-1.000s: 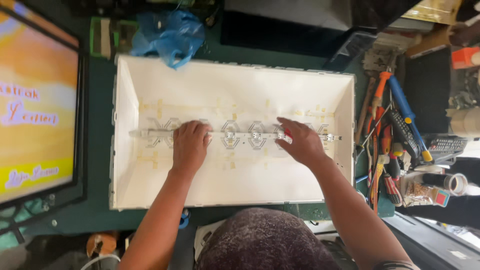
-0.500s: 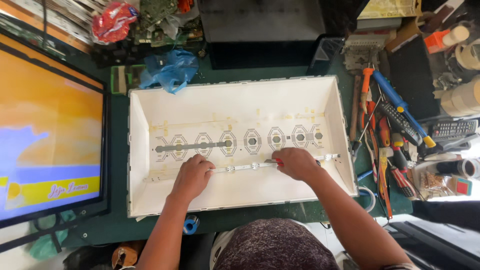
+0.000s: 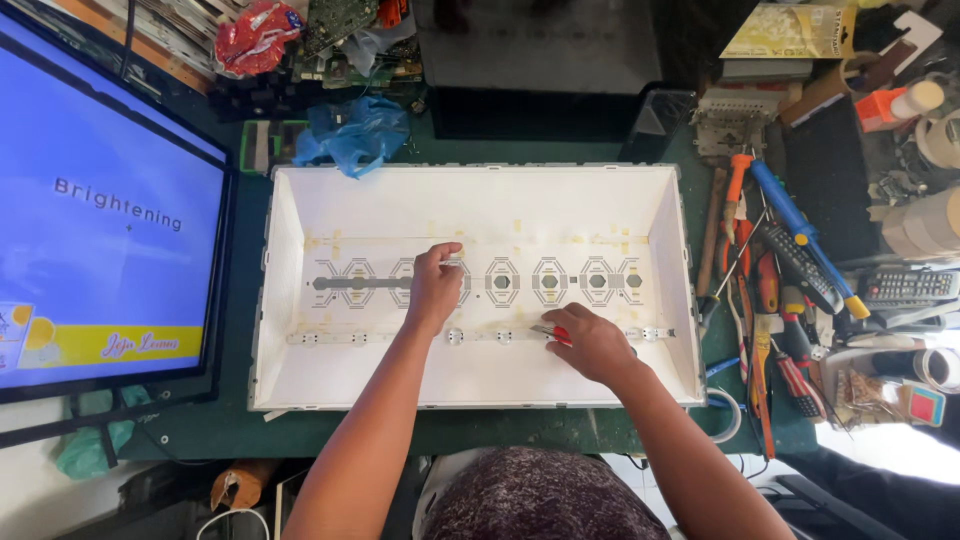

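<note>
A white backlight panel tray (image 3: 480,178) lies on the green bench in front of me. Across its middle runs a row of hexagonal cut-outs (image 3: 597,281) with a dark strip (image 3: 338,283) at its left end. My left hand (image 3: 433,290) rests on this row, fingers curled and pinched together near the centre. Below it a thin white LED strip (image 3: 400,337) with round lenses lies along the tray. My right hand (image 3: 592,342) sits on that strip and grips a small red-handled tool (image 3: 552,333), its tip pointing left.
A lit monitor (image 3: 100,230) stands at the left edge. Screwdrivers and pliers (image 3: 790,235), a remote (image 3: 905,287) and tape rolls (image 3: 925,225) crowd the right side. A blue plastic bag (image 3: 350,130) and a dark box (image 3: 540,60) lie behind the tray.
Both hands carried the LED strip down from the middle row to the lower row. My left hand then went back up to the middle row; my right hand now holds a red-handled tool.
</note>
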